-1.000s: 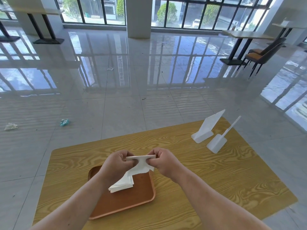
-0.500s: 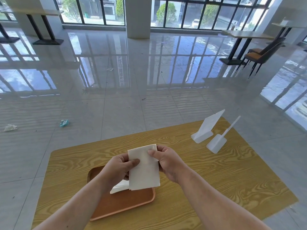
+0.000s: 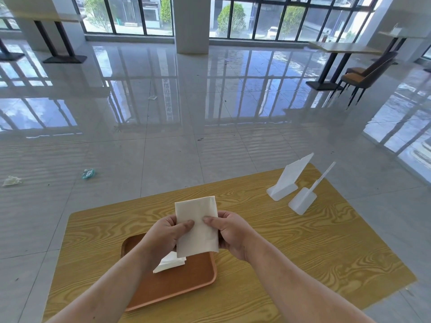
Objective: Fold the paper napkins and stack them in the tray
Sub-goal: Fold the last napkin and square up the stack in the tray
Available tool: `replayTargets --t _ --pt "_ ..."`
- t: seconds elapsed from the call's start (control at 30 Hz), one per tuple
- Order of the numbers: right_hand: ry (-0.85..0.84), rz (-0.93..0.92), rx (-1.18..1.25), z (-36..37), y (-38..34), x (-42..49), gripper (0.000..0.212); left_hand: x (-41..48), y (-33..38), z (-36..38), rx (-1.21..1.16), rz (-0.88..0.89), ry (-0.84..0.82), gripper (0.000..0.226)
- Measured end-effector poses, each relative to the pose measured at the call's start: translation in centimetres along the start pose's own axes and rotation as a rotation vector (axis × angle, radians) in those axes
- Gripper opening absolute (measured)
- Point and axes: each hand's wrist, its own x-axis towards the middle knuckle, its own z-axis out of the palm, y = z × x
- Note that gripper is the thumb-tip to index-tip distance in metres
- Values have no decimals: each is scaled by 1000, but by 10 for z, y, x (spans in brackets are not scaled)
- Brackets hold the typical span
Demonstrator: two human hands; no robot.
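Note:
I hold a white paper napkin [image 3: 197, 226] upright and spread flat above the table, over the far edge of the brown tray [image 3: 172, 286]. My left hand [image 3: 164, 236] grips its left edge with the thumb on the front. My right hand [image 3: 229, 231] grips its right edge the same way. In the tray, a small pile of folded white napkins [image 3: 170, 264] lies partly hidden behind my left wrist and the held napkin.
The tray sits on a yellow wood-grain table [image 3: 291, 252]. Two white plastic stands [image 3: 288, 180] [image 3: 305, 199] are at the table's far right. Beyond the table is shiny tiled floor with bits of litter [image 3: 88, 173], and a chair [image 3: 363, 78] far right.
The napkin went from bunched between both hands to opened out flat, and both hands raised it slightly and slid their grip lower on its edges.

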Motion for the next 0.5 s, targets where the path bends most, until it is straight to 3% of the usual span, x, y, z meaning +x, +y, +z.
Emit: replayTargets --t 0.13,0.5 --pt "11 8 -38 -1 -2 0 19 0 1 -2 -19 -11 -16 23" --pt "15 20 -77 -3 -8 -1 26 -3 10 -2 -25 -27 -2 26"
